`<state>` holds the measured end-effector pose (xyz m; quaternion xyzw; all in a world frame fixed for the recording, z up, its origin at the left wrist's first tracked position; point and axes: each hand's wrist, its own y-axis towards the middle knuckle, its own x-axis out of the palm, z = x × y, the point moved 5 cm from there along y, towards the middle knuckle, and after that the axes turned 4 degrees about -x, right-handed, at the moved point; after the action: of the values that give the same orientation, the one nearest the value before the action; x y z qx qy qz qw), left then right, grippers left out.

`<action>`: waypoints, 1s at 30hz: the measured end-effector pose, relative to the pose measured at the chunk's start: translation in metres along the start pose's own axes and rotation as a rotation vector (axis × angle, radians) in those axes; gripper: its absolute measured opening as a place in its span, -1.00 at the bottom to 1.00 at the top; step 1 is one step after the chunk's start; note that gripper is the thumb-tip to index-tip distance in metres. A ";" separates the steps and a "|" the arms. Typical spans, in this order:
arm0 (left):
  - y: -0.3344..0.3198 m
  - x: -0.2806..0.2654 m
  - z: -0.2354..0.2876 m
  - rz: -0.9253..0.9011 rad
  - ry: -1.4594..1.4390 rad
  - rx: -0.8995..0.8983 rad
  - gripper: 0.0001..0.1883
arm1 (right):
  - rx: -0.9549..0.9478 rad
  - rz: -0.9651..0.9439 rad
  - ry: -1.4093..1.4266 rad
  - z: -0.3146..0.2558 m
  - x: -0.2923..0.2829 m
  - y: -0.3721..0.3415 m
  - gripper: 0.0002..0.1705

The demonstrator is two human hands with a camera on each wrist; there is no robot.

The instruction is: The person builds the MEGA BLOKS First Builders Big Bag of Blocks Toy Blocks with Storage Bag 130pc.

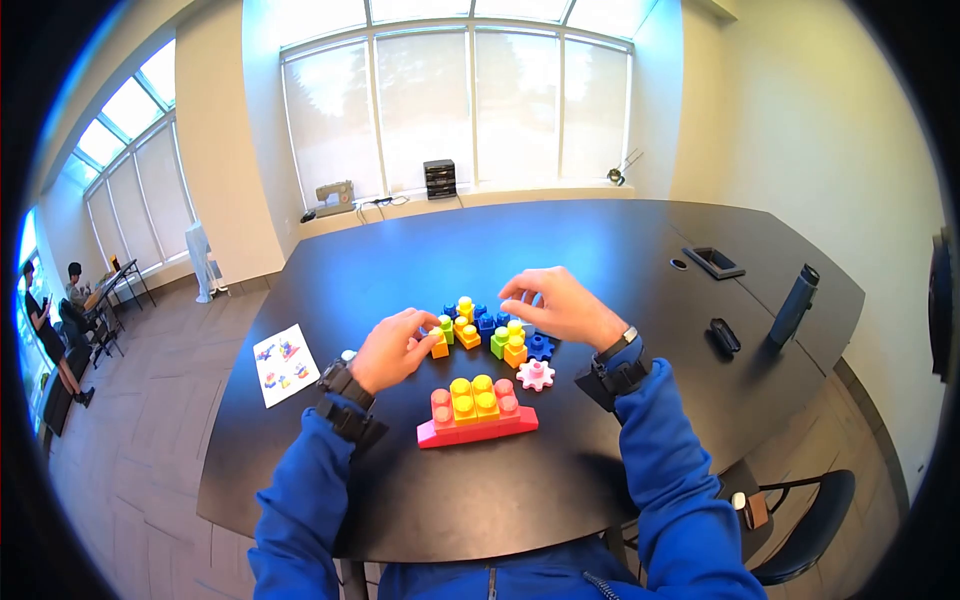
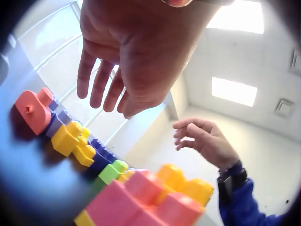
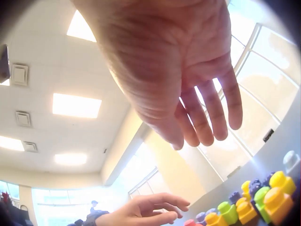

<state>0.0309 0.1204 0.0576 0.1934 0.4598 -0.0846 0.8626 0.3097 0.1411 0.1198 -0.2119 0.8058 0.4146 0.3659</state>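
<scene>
My left hand (image 1: 393,350) is held with extended fingers beside an orange block (image 1: 439,345) at the left of a loose block group. Its palm (image 2: 136,56) faces the left wrist camera, holding nothing. Above the group's right side is my right hand (image 1: 566,306), fingers loosely bent; the right wrist view shows an empty palm (image 3: 174,66). Yellow (image 1: 465,305), blue (image 1: 486,325) and green blocks (image 1: 499,344) make up the group. Nearer me, a pink base (image 1: 478,432) carries pink blocks (image 1: 442,409) and yellow blocks (image 1: 473,400) in a row.
A pink gear (image 1: 535,375) and a blue gear (image 1: 540,347) lie right of the blocks. A picture sheet (image 1: 286,366) is at the table's left. Farther right are a black case (image 1: 725,338) and a dark bottle (image 1: 794,305). Two people are in the left background.
</scene>
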 end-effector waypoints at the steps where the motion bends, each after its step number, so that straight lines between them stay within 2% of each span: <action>1: 0.009 0.009 -0.012 0.003 0.002 0.009 -0.62 | 0.046 0.052 -0.056 0.012 -0.005 0.000 -0.75; 3: 0.020 0.024 -0.024 0.278 0.325 0.171 -0.68 | 0.011 0.068 -0.078 0.040 0.002 -0.005 -0.76; 7: 0.020 0.045 -0.027 0.233 0.486 0.142 -0.64 | -0.040 0.027 -0.133 0.069 0.031 -0.011 -0.73; 9: 0.019 0.046 -0.027 0.260 0.467 0.145 -0.62 | 0.186 -0.152 -0.138 0.073 0.048 -0.014 -0.68; 11: 0.019 0.043 -0.028 0.169 0.329 0.117 -0.64 | 0.180 -0.172 -0.194 0.078 0.061 -0.014 -0.62; 15: 0.024 0.029 -0.034 0.121 0.177 0.151 -0.70 | 0.191 -0.190 -0.168 0.083 0.068 -0.014 -0.64; 17: 0.013 -0.007 -0.011 0.093 -0.104 0.037 -0.77 | 0.148 -0.189 -0.128 0.081 0.064 -0.013 -0.67; 19: -0.001 -0.042 0.020 0.126 -0.160 0.142 -0.81 | 0.160 -0.197 -0.096 0.072 0.052 -0.012 -0.69; 23: -0.030 -0.076 0.067 -0.051 -0.133 0.166 -0.77 | 0.102 -0.176 -0.034 0.054 0.032 -0.008 -0.76; 30: -0.033 -0.052 0.079 -0.264 0.011 0.147 -0.77 | 0.098 -0.176 0.025 0.028 0.017 -0.007 -0.75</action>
<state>0.0517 0.0560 0.1316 0.1943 0.4785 -0.2294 0.8250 0.3146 0.1597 0.0923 -0.2688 0.8078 0.3381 0.4010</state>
